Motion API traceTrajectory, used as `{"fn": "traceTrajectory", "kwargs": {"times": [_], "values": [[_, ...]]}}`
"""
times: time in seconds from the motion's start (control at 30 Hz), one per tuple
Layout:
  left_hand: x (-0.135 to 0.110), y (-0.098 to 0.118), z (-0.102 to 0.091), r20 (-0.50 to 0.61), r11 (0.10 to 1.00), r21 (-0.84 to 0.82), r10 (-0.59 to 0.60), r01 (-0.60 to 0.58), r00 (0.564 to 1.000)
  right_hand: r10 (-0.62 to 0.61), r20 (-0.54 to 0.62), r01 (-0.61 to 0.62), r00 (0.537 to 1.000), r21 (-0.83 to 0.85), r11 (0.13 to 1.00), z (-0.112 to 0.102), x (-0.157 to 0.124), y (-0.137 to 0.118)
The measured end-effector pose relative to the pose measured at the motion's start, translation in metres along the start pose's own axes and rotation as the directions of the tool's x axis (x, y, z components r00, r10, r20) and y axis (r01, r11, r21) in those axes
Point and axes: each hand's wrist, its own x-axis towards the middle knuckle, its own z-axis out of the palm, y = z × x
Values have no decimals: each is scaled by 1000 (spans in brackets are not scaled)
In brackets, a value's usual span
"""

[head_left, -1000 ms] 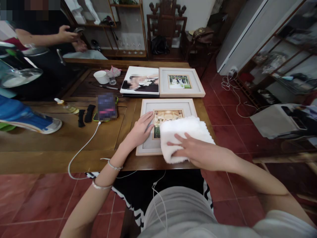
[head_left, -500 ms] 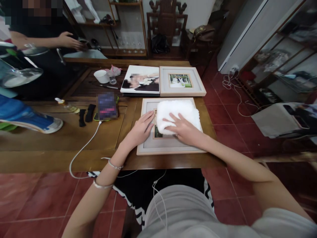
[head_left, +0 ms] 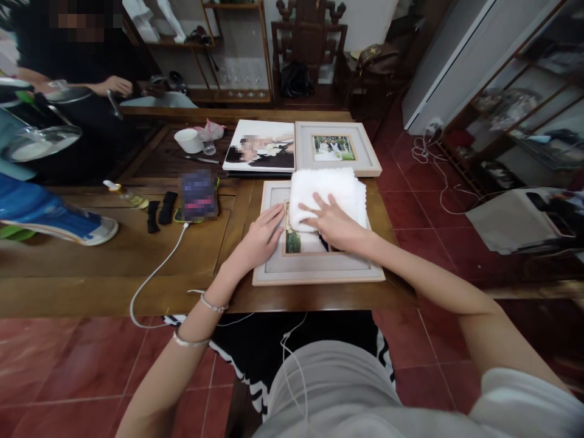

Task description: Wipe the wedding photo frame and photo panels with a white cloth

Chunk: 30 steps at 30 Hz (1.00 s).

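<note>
A picture frame [head_left: 319, 269] with a pale wood edge and a light mat lies flat near the table's front edge. Over its upper part is a folded white towel [head_left: 326, 185], reaching past the frame's far edge. My right hand [head_left: 335, 225] lies on the towel, fingers spread and pressing it down. On the frame's left side rests my left hand [head_left: 264, 237], flat with fingers stretched out. Part of the photo [head_left: 294, 242] shows below the towel; the rest is hidden.
Behind lie a second framed photo [head_left: 369, 152] and a photo album [head_left: 260, 164]. To the left are a phone [head_left: 199, 194] on a white cable, black straps [head_left: 168, 208], a dropper bottle [head_left: 128, 196], a white cup [head_left: 188, 141] and a blue packet [head_left: 55, 210]. A person [head_left: 77, 55] sits across the table.
My right hand has pushed the towel away from me, uncovering more of the photo's lower part. My left hand has stayed in place. The other person's hand has shifted left.
</note>
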Motion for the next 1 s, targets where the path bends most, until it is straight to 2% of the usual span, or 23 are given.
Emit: {"fn": "traceTrajectory", "kwargs": {"times": [0.13, 0.23, 0.33, 0.4, 0.5, 0.63, 0.8, 0.9, 1.0], "values": [[0, -1, 1, 11, 1000, 12, -1, 1, 1000, -138, 126, 128, 982, 84, 988, -20, -38, -37], [0, -1, 1, 16, 1000, 25, -5, 5, 1000, -274, 195, 239, 942, 185, 953, -37, -65, -56], [0, 0, 0, 15, 1000, 27, -1, 1, 1000, -379, 206, 312, 902, 296, 903, -49, -81, -66], [0, 1, -1, 17, 1000, 24, 9, -9, 1000, -386, 205, 307, 899, 332, 892, -51, -82, -69], [0, 2, -2, 30, 1000, 26, 6, -7, 1000, -320, 181, 251, 930, 324, 912, -41, -73, -67], [0, 2, -3, 29, 999, 32, 8, -9, 1000, -130, 27, 122, 991, 205, 971, -12, -48, -47], [0, 3, -3, 26, 999, 26, 19, -19, 999, 58, -96, -56, 994, 27, 998, 10, -11, -7], [-1, 3, -2, 13, 1000, 15, -3, 3, 1000, 107, -153, -110, 982, -9, 994, 11, 14, 8], [-1, 2, -2, -83, 1000, 2, 4, -4, 997, 50, -137, -51, 989, -2, 999, 9, 34, 5]]}}
